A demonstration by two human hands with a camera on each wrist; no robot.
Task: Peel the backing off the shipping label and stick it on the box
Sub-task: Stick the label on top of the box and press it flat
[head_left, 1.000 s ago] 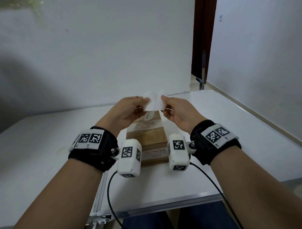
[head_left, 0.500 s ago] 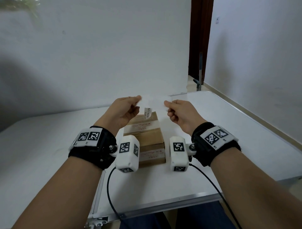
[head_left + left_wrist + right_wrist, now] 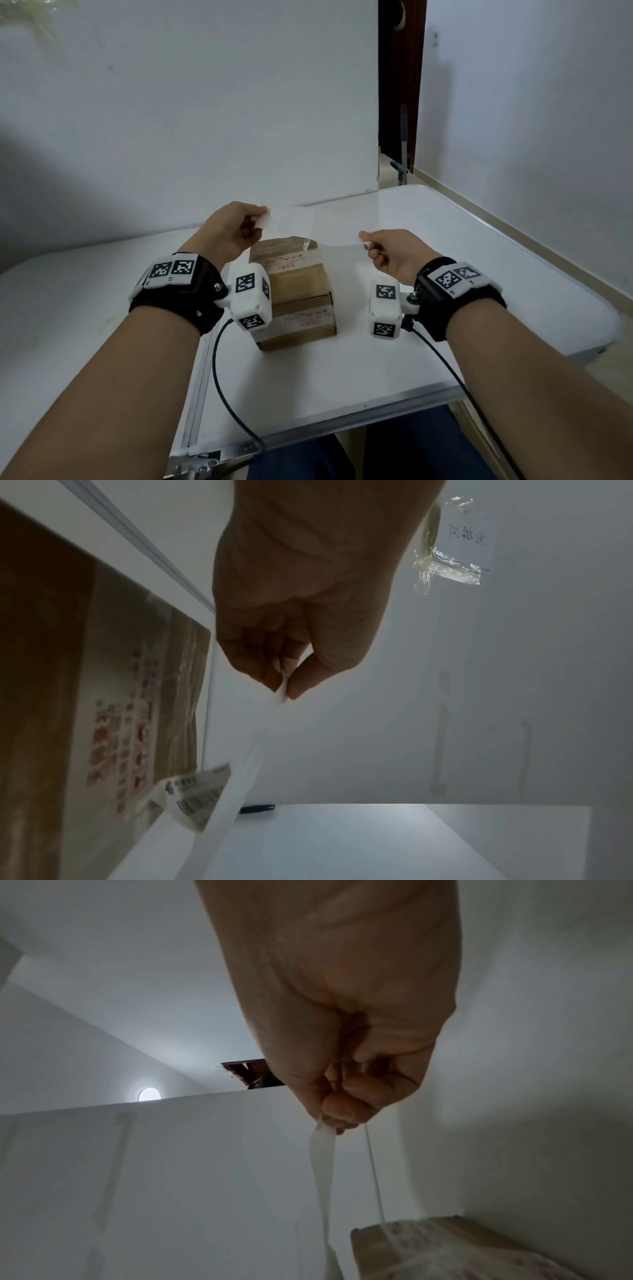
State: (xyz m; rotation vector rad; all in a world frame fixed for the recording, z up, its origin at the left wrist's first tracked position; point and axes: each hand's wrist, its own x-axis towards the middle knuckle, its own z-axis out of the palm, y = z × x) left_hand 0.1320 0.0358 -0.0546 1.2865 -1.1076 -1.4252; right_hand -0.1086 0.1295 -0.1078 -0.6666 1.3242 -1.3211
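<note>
- The left hand (image 3: pixel 230 230) is raised above the far left corner of the cardboard box (image 3: pixel 295 293), thumb and forefinger pinched on the corner of a white sheet (image 3: pixel 291 222); the other fingers are curled under
- In the left wrist view the same left hand (image 3: pixel 301 593) pinches the sheet's corner at its fingertips (image 3: pixel 297 684), and the sheet (image 3: pixel 236 791) runs away from the camera as a long white strip, seen nearly edge-on
- The right hand (image 3: pixel 394 255) is held to the right of the box, well apart from the left, its fingers clenched on a thin pale sheet (image 3: pixel 342 238) that reaches left toward the box's far right corner
- From the right wrist camera the right hand (image 3: pixel 346 1031) grips a narrow translucent strip (image 3: pixel 322 1172) between thumb and forefinger; it hangs toward the box (image 3: pixel 441 1250) below
- Which of the two sheets is the label and which the backing cannot be told; both are in the air, neither lies on the box top
- The box sits on the white worktop (image 3: pixel 445 260), in the middle between the two forearms, sealed with tape bearing red print
- A small printed tag with a barcode (image 3: pixel 193 796) sticks up at the box's far edge, beside the left-hand sheet
- A dark pen-like object (image 3: pixel 257 808) lies on the worktop beyond the box
- A taped paper note (image 3: pixel 460 543) hangs on the wall
</note>
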